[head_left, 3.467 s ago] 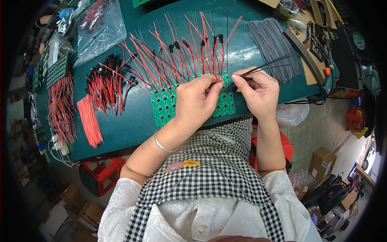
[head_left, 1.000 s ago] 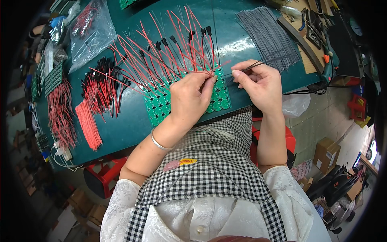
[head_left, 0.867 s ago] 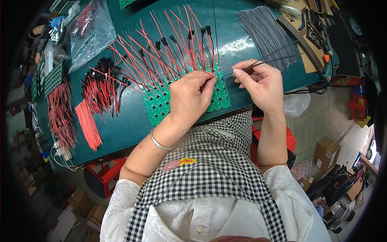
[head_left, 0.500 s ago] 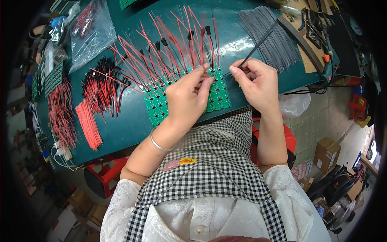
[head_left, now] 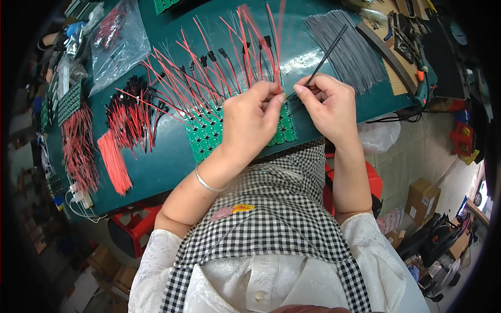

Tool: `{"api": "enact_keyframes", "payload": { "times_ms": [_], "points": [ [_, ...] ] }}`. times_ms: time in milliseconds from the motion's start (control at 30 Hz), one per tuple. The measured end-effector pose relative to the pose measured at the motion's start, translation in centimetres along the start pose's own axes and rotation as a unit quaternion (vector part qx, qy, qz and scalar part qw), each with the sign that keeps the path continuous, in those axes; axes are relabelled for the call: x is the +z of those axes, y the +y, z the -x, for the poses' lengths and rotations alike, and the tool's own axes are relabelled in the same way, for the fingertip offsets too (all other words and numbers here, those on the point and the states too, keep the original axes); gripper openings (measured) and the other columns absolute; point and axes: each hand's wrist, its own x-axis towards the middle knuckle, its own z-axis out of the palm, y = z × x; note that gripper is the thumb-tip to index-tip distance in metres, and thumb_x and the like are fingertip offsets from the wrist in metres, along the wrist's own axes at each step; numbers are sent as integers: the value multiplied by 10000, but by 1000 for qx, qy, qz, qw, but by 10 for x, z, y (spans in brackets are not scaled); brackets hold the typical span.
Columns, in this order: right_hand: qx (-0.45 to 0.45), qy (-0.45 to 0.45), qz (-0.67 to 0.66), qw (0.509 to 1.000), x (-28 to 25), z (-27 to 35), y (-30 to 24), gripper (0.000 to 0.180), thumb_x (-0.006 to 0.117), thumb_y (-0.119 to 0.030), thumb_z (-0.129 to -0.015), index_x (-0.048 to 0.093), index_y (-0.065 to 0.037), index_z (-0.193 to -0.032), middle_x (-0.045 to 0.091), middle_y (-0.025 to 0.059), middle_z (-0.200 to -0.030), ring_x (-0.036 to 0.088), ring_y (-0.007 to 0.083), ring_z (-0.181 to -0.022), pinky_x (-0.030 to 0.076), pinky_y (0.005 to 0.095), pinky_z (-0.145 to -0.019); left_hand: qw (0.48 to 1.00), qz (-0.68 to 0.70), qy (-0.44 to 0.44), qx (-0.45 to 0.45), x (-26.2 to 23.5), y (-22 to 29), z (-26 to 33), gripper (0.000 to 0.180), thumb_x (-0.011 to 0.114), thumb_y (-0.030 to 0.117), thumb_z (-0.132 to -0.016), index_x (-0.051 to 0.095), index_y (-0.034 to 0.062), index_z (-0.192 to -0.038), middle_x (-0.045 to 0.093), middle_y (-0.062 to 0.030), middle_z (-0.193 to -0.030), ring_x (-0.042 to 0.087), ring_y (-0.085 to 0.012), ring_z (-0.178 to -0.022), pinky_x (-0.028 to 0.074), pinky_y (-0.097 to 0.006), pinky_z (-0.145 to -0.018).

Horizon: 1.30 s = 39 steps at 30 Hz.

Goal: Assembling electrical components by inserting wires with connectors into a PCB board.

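Circuit-board panel (head_left: 205,136), green, flat and probably stiff, lies on the smooth table (head_left: 156,175) just beyond the checked cloth apron (head_left: 266,221); its edges look the safest hold. Over it the left hand (head_left: 253,112) pinches a blurred red wire (head_left: 279,68), likely light and springy, best gripped low. Beside it, the right hand (head_left: 331,104) pinches thin black strands (head_left: 329,51). Farther off lie straight, slender grey strands (head_left: 360,68), perhaps slippery.

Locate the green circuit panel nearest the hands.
In the head view, the green circuit panel lies centrally near the front edge of the teal table, partly hidden by the left hand and right of the coral wire bundle.
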Motion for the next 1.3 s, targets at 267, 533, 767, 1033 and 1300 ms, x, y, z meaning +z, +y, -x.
{"api": "enact_keyframes", "payload": {
  "times_ms": [267, 533, 767, 1033, 1300],
  "points": [
    [13, -5, 5, 1000, -2, 1, 1, 130, 752, -95, -834, 716, 25, -869, 687, 113, -734, 619, 154, -576, 490, 288, -560, 1000, 6, 3, -19, -3, -2, 2, 69, 730, 0, -888, 710, -38, -942, 720, -52, -765, 653, -60, -614, 519, -218, -550],
    [9, 8, 7, 1000, -1, 2, 3, 133, 756, -100, -829, 715, 22, -862, 685, 119, -734, 617, 164, -569, 486, 295, -553, 999, -13, 7, 33, 2, -5, 3, 80, 732, 13, -857, 698, -20, -921, 720, -138, -792, 723, -202, -652, 559, -294, -587],
    [14, 9, 19, 1000, -2, 2, 0, 123, 755, -101, -823, 722, 10, -866, 686, 121, -727, 618, 174, -562, 482, 301, -549, 997, -51, 25, 57, 5, -9, 3, 62, 753, 7, -862, 735, -17, -917, 725, -69, -747, 650, -70, -604, 506, -225, -558],
    [14, 10, 20, 1000, -3, 3, 1, 123, 755, -102, -825, 717, 11, -855, 689, 124, -735, 626, 181, -566, 487, 305, -551, 997, -48, 23, 55, 6, -9, 3, 78, 751, 29, -857, 718, -15, -911, 725, -117, -787, 694, -171, -628, 539, -279, -574],
    [4, -73, 32, 997, -1, -5, -9, 146, 731, -111, -835, 695, 22, -883, 672, 140, -741, 637, 235, -616, 492, 345, -589, 996, -60, 23, 57, 6, -10, 3, 78, 753, 30, -842, 711, -6, -897, 709, -145, -778, 706, -239, -630, 548, -318, -566]
  ]
}}
